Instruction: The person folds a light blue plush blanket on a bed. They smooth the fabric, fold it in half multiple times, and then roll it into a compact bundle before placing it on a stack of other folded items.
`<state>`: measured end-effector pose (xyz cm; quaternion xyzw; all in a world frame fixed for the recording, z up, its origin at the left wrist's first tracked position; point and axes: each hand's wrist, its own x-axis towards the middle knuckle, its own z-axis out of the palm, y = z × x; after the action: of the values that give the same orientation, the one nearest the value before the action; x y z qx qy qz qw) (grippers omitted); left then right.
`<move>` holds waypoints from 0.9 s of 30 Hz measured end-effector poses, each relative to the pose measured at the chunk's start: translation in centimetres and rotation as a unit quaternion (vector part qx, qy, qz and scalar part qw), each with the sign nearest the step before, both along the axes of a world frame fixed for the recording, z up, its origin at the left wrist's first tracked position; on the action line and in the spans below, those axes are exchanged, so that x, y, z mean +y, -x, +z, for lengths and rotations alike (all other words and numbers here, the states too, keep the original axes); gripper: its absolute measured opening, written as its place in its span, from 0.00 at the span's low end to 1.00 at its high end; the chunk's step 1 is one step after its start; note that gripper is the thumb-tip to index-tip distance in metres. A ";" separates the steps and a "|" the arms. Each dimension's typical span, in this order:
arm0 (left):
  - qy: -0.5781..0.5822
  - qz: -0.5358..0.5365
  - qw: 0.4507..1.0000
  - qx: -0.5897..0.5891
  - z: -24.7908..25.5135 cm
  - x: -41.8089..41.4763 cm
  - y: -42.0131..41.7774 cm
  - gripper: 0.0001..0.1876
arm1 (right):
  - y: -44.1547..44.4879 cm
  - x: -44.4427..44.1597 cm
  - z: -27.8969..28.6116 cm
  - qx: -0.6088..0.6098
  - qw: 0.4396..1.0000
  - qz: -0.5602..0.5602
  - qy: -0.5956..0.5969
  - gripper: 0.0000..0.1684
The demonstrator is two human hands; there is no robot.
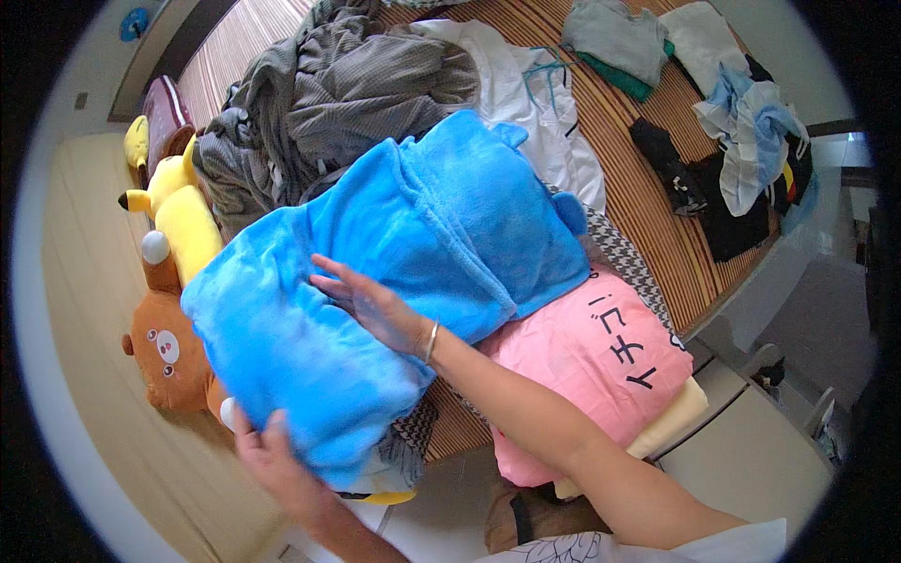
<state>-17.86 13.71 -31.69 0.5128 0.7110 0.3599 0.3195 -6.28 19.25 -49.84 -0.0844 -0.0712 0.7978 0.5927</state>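
Note:
A fluffy blue plush blanket [366, 246] lies before me over a slatted bamboo mat [612, 141], its far part tucked in a blue hood-like cover with small rounded ears. My right hand [373, 302], with a silver bangle at the wrist, rests over the middle of the blanket, fingers apart. My left hand [267, 450] is at the blanket's near left corner, fingers apart, touching or almost touching it. A pink cushion [584, 366] with black characters lies to the right, beneath my right forearm.
A brown plush bear [169, 352] and a yellow plush toy [186, 225] lie along the left edge. Grey ribbed cloth [366, 84] and white cloth [528, 105] are heaped beyond. Folded grey clothes [619, 42] and dark garments [732, 204] lie at the right.

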 end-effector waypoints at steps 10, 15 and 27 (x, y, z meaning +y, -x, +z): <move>0.033 -0.433 0.888 0.151 -12.6 -3.0 -20.5 0.31 | -11.3 -6.0 -2.9 0.316 0.937 -0.116 0.094 0.34; 0.034 -0.488 0.867 0.098 -16.3 -4.7 -21.2 0.26 | -13.2 -8.1 -5.5 0.289 0.938 -0.149 0.119 0.31; -0.064 -0.506 0.839 0.189 -15.7 -4.3 -15.7 0.40 | -17.2 -11.0 -7.9 -0.149 0.955 -0.139 0.218 0.25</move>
<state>-2.14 9.43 -47.42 0.8784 0.3746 0.0896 0.2830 10.87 8.23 -57.73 -0.3384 0.0290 0.6822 0.6476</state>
